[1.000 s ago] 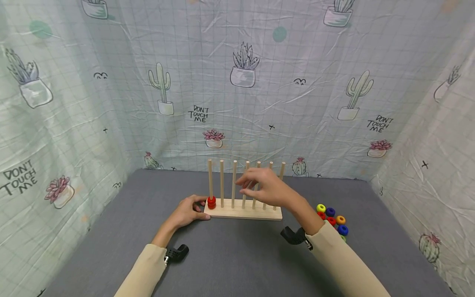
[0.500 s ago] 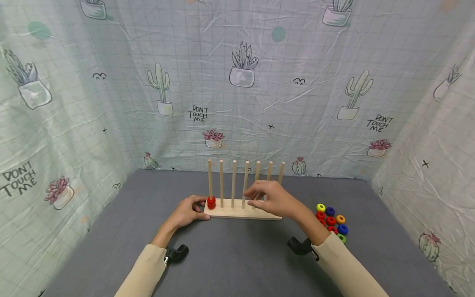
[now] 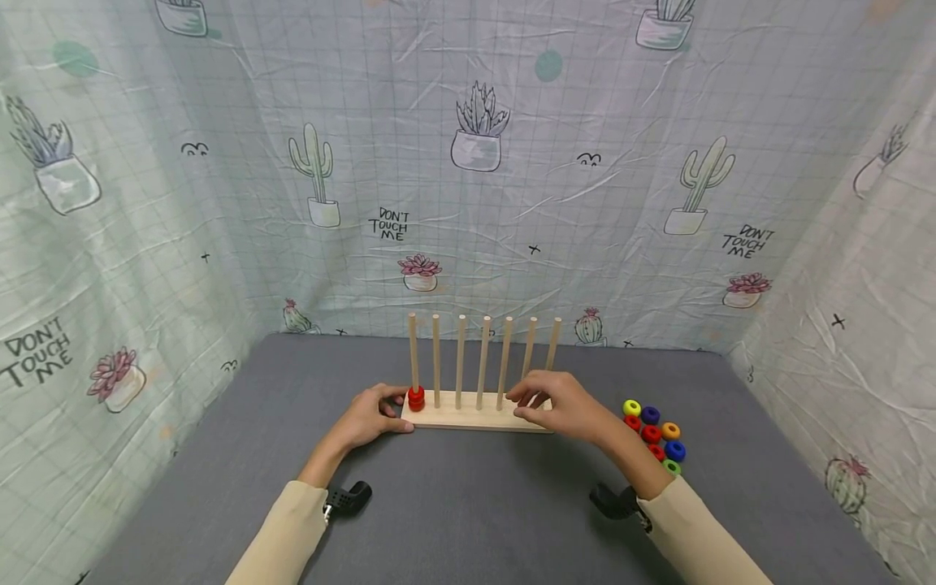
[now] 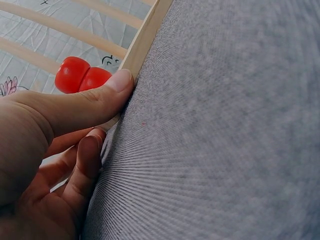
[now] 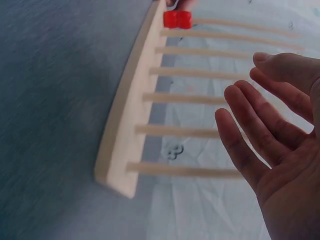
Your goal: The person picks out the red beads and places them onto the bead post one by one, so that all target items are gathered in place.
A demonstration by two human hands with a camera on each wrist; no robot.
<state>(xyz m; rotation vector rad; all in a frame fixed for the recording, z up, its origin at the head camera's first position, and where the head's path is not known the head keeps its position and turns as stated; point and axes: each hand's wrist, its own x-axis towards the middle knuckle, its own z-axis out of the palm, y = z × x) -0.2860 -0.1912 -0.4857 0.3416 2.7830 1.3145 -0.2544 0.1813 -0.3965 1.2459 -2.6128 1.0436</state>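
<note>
A pale wooden peg stand (image 3: 461, 419) with several upright pegs stands on the table. Two red beads (image 3: 416, 399) are stacked at the foot of its leftmost peg; in the left wrist view the red beads (image 4: 73, 74) appear just past the thumb. My left hand (image 3: 369, 418) holds the stand's left end, thumb on the front edge and fingers curled behind. My right hand (image 3: 559, 402) hovers in front of the stand's right pegs. In the right wrist view the right hand (image 5: 280, 125) has loosely bent fingers, parted from the thumb, with nothing between them.
To the right of the stand lies a group of loose beads: a yellow bead (image 3: 632, 408), an orange bead (image 3: 670, 431), a green bead (image 3: 672, 467), and several red and blue ones. A patterned curtain (image 3: 468, 203) hangs behind the grey table (image 3: 468, 520).
My right hand has moved right and down, from the middle pegs to the right end of the stand. The left hand and the red beads have stayed put.
</note>
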